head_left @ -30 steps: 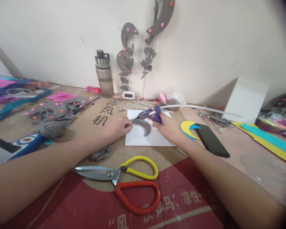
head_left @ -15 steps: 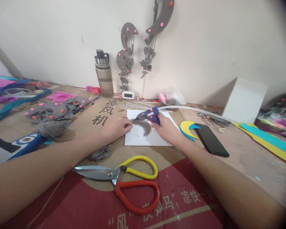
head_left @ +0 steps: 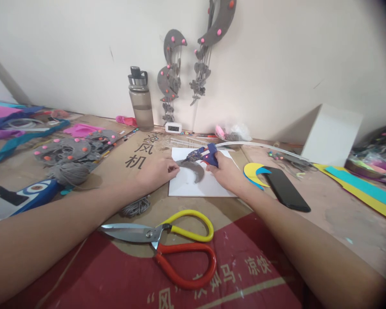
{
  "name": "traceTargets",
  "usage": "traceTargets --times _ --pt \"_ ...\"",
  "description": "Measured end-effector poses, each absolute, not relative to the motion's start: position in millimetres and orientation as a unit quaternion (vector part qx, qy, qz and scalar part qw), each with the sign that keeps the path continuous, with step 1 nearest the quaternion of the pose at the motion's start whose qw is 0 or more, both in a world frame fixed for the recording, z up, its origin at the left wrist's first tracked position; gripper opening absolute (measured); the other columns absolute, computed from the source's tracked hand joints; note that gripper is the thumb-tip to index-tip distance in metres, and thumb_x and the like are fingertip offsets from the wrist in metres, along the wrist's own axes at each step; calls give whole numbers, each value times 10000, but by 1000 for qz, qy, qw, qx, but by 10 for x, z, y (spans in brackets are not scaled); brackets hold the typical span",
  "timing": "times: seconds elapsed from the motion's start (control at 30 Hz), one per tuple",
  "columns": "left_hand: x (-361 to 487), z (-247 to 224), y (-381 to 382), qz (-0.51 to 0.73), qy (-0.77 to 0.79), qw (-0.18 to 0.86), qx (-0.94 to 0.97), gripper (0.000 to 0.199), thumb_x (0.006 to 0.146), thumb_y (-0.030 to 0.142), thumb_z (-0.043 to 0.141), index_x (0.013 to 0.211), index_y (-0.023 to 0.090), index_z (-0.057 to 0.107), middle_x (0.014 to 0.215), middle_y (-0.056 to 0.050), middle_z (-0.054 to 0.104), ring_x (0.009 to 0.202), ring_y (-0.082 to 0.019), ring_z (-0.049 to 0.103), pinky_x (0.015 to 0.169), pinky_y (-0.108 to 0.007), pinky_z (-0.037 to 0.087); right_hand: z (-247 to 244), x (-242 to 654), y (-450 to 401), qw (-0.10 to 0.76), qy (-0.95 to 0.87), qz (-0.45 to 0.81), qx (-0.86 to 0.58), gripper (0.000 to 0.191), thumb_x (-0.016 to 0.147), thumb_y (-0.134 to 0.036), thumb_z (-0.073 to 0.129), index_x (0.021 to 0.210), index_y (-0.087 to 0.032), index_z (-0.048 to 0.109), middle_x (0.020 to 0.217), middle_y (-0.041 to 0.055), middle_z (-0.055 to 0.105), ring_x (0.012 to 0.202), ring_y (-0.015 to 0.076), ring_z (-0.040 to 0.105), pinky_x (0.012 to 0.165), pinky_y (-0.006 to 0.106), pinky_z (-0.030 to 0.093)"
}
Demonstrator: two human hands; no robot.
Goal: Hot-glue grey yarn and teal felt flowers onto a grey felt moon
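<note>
My right hand is wrapped round a blue glue gun, whose nozzle points left at the upper left end of a grey crescent. The crescent lies on a white sheet. At the sheet's left edge, my left hand has its thumb and fingertips pinched together beside the crescent's tip; what they hold is too small to make out. A glue stick or cord trails from the back of the gun to the right.
Scissors with yellow and red handles lie in front. Grey yarn and a tape dispenser are at left, a bottle behind. A phone and yellow and blue crescents lie at right; grey crescent hangings hang on the wall.
The glue gun in my right hand has shifted slightly to the right and tilted a little. My left hand stays pinched in nearly the same place.
</note>
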State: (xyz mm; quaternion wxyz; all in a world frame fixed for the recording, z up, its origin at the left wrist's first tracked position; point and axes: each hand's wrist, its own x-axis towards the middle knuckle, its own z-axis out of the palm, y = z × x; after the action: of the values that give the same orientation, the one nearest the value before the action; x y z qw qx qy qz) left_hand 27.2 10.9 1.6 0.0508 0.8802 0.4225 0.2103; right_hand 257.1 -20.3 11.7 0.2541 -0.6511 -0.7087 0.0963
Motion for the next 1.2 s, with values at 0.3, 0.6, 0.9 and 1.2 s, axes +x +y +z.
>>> traceTargets --times 0.3,0.6,0.9,1.2 --pt "279 21 105 210 426 46 879 281 829 304 480 837 178 730 858 -46 691 774 -169 593 713 -264 420 119 2548 -225 268 -707 89 -649 269 818 -253 532 1073 -166 533 1014 110 663 887 234 601 710 286 412" --pt "276 10 117 216 420 50 880 272 825 295 488 843 176 733 850 -48 684 774 -170 589 719 -270 419 130 2570 -217 255 -716 107 -642 249 799 -249 547 1035 -172 538 955 81 668 818 206 600 658 262 402" --pt "275 10 121 215 420 48 881 268 821 293 493 825 171 731 844 -44 683 755 -164 591 713 -268 421 108 2581 -208 263 -710 92 -646 317 805 -255 540 1111 -169 538 1018 96 665 863 219 600 673 270 405" --pt "273 -4 136 224 405 35 886 263 822 290 486 792 177 722 827 -48 670 785 -166 582 728 -264 422 125 2567 -211 266 -706 121 -645 274 798 -263 542 1058 -176 546 913 65 671 764 192 597 626 257 401"
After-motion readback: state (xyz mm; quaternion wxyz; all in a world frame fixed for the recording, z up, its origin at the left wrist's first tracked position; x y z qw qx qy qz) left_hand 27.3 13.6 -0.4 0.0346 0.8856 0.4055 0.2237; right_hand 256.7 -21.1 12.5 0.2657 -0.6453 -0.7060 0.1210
